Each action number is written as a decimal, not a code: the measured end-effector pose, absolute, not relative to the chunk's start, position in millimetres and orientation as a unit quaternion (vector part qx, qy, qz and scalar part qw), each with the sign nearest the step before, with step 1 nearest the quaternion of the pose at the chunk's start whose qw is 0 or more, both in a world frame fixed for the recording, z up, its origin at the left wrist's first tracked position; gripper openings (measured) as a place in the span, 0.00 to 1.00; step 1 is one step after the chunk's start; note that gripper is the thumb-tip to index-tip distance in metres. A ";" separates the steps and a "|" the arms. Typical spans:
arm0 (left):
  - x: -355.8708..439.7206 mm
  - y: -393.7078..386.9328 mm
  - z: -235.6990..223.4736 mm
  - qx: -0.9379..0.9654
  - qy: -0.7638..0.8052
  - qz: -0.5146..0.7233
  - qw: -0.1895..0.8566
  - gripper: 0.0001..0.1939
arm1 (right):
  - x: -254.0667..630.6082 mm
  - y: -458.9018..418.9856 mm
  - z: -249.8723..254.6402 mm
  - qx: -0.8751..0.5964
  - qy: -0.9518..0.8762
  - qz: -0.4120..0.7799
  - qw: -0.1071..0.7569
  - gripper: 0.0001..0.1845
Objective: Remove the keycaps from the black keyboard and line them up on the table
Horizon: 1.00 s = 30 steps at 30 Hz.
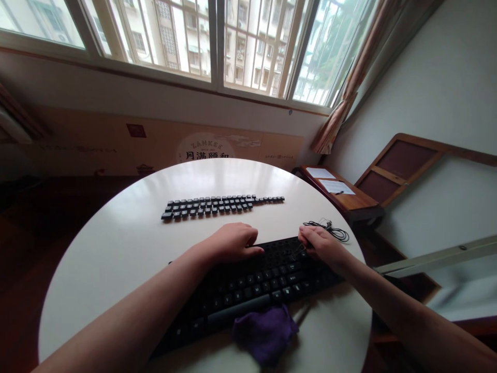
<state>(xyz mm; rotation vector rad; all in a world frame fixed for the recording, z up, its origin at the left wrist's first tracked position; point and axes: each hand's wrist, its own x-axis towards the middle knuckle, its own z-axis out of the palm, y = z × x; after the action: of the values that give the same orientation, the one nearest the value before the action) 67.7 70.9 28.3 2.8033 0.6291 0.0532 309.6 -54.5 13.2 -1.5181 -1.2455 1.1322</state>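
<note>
A black keyboard [248,292] lies slantwise on the round white table, its near rows still capped and bare sockets showing along the far side. My left hand [233,242] is closed over its far edge, thumb on top and fingers curled down. At the far right part, my right hand [316,242] is pinched, with thin wire prongs [298,253] pointing down from it to the bare key area; they look like a wire keycap puller. The handle is hidden in the fingers. Several loose keycaps [209,206] stand in rows beyond the keyboard.
A purple cloth [266,334] lies against the keyboard's near edge, beside a blurred thin stick. A coiled black cable [337,232] sits behind my right hand. Past the white table [89,269] are a wooden chair [368,199] with papers [336,187], a printed carton and a window.
</note>
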 end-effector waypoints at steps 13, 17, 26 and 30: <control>68.7 73.8 23.5 0.965 0.218 0.027 0.140 0.17 | 295.0 -74.7 -4.6 -0.612 -0.555 0.317 0.466 0.25; 68.3 74.1 23.4 0.965 0.220 0.029 0.142 0.17 | 299.6 -70.5 -6.2 -0.598 -0.482 0.357 0.531 0.24; 64.4 63.8 36.9 0.950 0.194 0.115 0.216 0.17 | 292.9 -61.9 22.8 -0.548 -0.590 0.328 0.494 0.23; 65.3 58.5 41.2 0.945 0.174 0.133 0.242 0.17 | 268.9 -60.7 49.2 -0.495 -0.750 0.216 0.382 0.20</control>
<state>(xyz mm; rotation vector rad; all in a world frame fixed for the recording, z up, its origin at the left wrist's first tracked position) 65.3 58.5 41.2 2.5848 0.4765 0.3640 268.9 -60.7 49.2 -1.2619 -1.9140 0.5516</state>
